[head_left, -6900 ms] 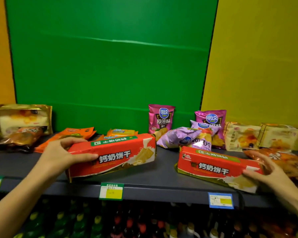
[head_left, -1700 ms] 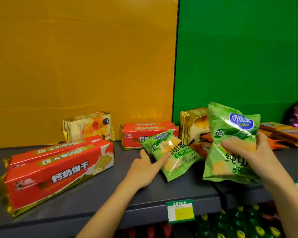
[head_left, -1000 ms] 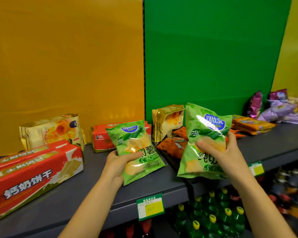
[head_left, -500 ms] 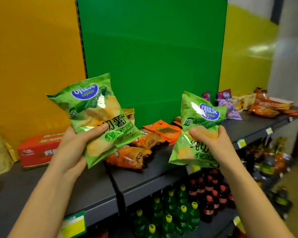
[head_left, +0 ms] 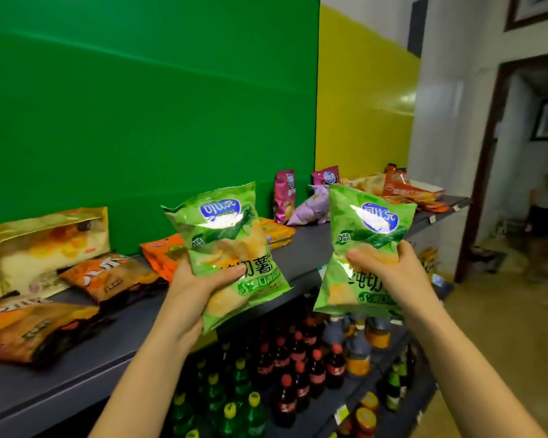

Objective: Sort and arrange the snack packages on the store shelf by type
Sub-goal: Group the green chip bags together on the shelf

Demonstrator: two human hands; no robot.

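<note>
My left hand point(head_left: 194, 290) grips a green chip bag point(head_left: 227, 245) by its lower left side, held upright in front of the shelf. My right hand point(head_left: 389, 273) grips a second green chip bag point(head_left: 366, 229) of the same kind, also upright and off the shelf. Behind them, pink and purple chip bags point(head_left: 301, 200) stand and lie on the dark grey shelf point(head_left: 133, 327). Orange flat packets point(head_left: 168, 254) lie to the left of the held bags.
A gold cake pack point(head_left: 41, 245) leans on the green back panel at the left, with two orange-brown bags point(head_left: 114, 276) in front of it. More orange packs point(head_left: 412, 191) sit at the shelf's far right end. Bottles point(head_left: 298, 368) fill the lower shelf. A doorway opens at the right.
Both hands have carried the green bags rightward along the shelf; the view has swung right, so the red biscuit boxes are out of sight and the pink bags are nearer.
</note>
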